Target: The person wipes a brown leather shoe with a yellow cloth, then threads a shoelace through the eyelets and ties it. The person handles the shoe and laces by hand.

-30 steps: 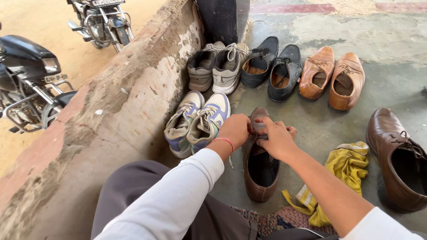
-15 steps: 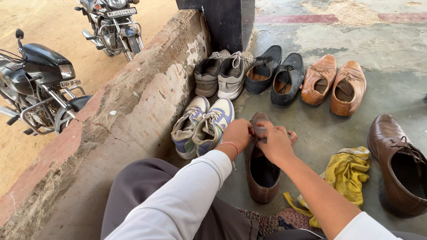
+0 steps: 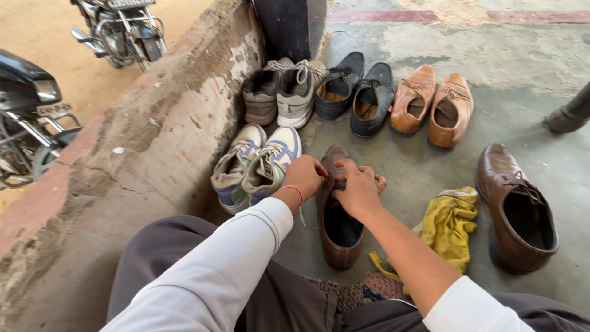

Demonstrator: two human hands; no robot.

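The fingers of both hands are curled shut around the front upper part of a brown leather shoe, pinching it near the laces; the left hand grips the left edge of the upper and the right hand grips the right edge, with knuckles nearly touching over the tongue. The shoe stands on the concrete floor directly in front of the person, between the two forearms, and its long axis runs straight away from the body, heel nearest and toe pointing toward the far row of footwear. Both hands lie equally close to it, each already in contact (the toe itself is hidden under them). The left arm, in a white sleeve with a red thread at the wrist, reaches forward over the grey-trousered knee; the right forearm comes in from the lower right, its sleeve pushed up. Just left of the shoe stands a pair of white and blue sneakers against a low plastered wall. To the right lies a crumpled yellow cloth, and beyond it the matching brown shoe, well apart. Farther off stand grey sneakers, dark slip-ons and tan shoes.
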